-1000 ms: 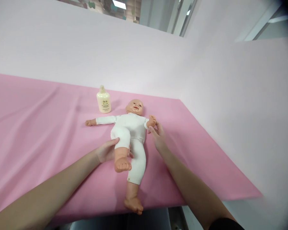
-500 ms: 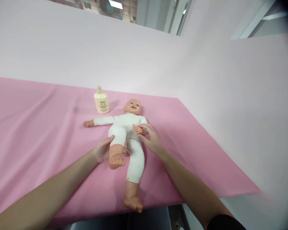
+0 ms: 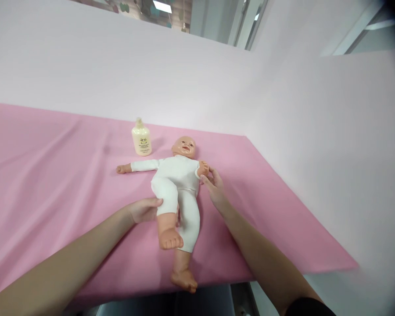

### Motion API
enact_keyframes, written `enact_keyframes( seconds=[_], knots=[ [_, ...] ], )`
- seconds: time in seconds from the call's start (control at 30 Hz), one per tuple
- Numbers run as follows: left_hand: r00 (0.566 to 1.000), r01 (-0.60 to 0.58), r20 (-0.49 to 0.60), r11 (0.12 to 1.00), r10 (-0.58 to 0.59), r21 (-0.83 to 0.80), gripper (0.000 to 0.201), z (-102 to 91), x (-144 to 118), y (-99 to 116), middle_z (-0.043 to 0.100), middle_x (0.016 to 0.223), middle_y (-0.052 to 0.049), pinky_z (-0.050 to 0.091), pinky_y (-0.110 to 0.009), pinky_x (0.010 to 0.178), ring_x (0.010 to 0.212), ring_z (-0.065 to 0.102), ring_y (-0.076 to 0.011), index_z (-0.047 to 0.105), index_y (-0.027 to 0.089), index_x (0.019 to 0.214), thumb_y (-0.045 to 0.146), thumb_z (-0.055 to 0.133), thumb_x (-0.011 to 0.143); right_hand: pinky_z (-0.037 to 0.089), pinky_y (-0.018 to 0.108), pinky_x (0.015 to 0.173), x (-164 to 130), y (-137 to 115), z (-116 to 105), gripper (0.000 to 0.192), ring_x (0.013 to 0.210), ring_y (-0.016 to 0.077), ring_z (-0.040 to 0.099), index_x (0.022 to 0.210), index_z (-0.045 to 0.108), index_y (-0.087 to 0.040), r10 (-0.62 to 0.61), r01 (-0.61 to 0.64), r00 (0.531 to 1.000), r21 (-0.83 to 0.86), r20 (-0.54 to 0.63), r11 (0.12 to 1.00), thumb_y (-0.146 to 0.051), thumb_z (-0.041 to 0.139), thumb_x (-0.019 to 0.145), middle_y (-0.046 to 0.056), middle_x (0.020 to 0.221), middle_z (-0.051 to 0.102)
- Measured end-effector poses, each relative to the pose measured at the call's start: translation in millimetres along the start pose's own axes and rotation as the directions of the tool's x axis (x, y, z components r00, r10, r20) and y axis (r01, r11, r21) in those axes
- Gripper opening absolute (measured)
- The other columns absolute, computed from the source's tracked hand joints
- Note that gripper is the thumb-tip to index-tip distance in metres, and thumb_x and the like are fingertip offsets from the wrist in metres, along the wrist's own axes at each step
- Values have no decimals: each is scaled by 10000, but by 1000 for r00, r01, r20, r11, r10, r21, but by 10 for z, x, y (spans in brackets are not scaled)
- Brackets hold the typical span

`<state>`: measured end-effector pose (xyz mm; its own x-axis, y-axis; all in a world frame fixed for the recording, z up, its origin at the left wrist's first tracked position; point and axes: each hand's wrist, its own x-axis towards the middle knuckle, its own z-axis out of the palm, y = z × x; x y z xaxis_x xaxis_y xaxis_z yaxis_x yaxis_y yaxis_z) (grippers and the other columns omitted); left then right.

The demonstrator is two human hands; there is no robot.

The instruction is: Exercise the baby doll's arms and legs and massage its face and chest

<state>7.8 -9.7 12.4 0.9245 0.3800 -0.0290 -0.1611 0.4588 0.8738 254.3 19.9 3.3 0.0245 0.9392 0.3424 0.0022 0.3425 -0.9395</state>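
A baby doll [image 3: 179, 171] with a white cloth body lies on its back on a pink-covered table [image 3: 95, 188], head toward the wall. My left hand [image 3: 147, 209] is closed around the doll's leg on the left, thumb on top and fingers behind it, holding that leg bent and raised. The doll's other leg [image 3: 189, 219] lies stretched toward the table's front edge. My right hand [image 3: 213, 181] grips the doll's arm on the right near its small hand [image 3: 203, 168]. The doll's other arm [image 3: 145, 165] is spread out to the left.
A pale yellow pump bottle [image 3: 141, 139] with a dark label stands behind the doll's outstretched arm. White walls [image 3: 118, 66] border the table at the back and right. Folds run through the pink cover on the left.
My left hand has brought the raised leg down and straighter toward me. My right hand has moved the doll's arm outward to the right, off its belly.
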Motion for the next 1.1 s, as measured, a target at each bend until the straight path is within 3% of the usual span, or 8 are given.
enact_keyframes(
  seconds=[0.17, 0.33, 0.47, 0.63, 0.8, 1.1],
  knots=[
    [1000, 17, 25, 999, -17, 36, 561, -6, -5, 3, 690, 857, -139, 436, -435, 878, 980, 620, -344, 652, 101, 984, 609, 620, 747, 534, 313, 682, 7, -36, 5, 451, 770, 157, 624, 1173, 517, -240, 3, -3, 1000, -22, -8, 1000, -470, 622, 800, 46, 1046, 669],
    [994, -73, -86, 997, 72, -10, 556, -19, -2, -10, 683, 858, -124, 434, -434, 875, 935, 628, -325, 665, 107, 969, 617, 589, 762, 534, 311, 681, -14, 56, -3, 446, 768, 157, 623, 1189, 516, -242, 0, 1, 1000, -54, 10, 999, -448, 630, 810, 33, 982, 665],
    [982, -113, -160, 993, 105, -40, 517, -49, -4, -40, 674, 866, -133, 445, -427, 846, 896, 634, -322, 677, 104, 941, 586, 577, 781, 521, 300, 682, -37, 94, -5, 398, 804, 159, 604, 1170, 539, -245, -69, 73, 997, -138, 37, 988, -409, 625, 817, 32, 958, 642],
    [980, -127, -163, 991, 116, -53, 501, -68, 10, -62, 673, 852, -167, 460, -426, 826, 913, 636, -339, 670, 103, 892, 582, 586, 773, 523, 300, 711, -68, 59, 5, 370, 966, 190, 589, 1175, 547, -258, -149, 160, 987, -250, 60, 955, -360, 612, 825, 55, 1086, 612],
    [976, -128, -184, 991, 118, -44, 459, 0, 5, -26, 664, 753, -123, 461, -413, 798, 896, 635, -337, 656, 113, 793, 562, 561, 795, 525, 336, 807, -81, 10, 33, 347, 1040, 203, 574, 1146, 573, -252, -201, 229, 972, -289, 121, 930, -315, 639, 811, 69, 1174, 575],
    [988, -45, -148, 998, 38, -44, 486, -27, -8, -21, 670, 756, -127, 454, -426, 832, 916, 634, -347, 666, 121, 803, 601, 632, 736, 532, 334, 790, -72, 25, 18, 361, 1052, 208, 577, 1165, 557, -254, -164, 184, 981, -258, 99, 948, -334, 626, 820, 68, 1186, 581]
  ],
)
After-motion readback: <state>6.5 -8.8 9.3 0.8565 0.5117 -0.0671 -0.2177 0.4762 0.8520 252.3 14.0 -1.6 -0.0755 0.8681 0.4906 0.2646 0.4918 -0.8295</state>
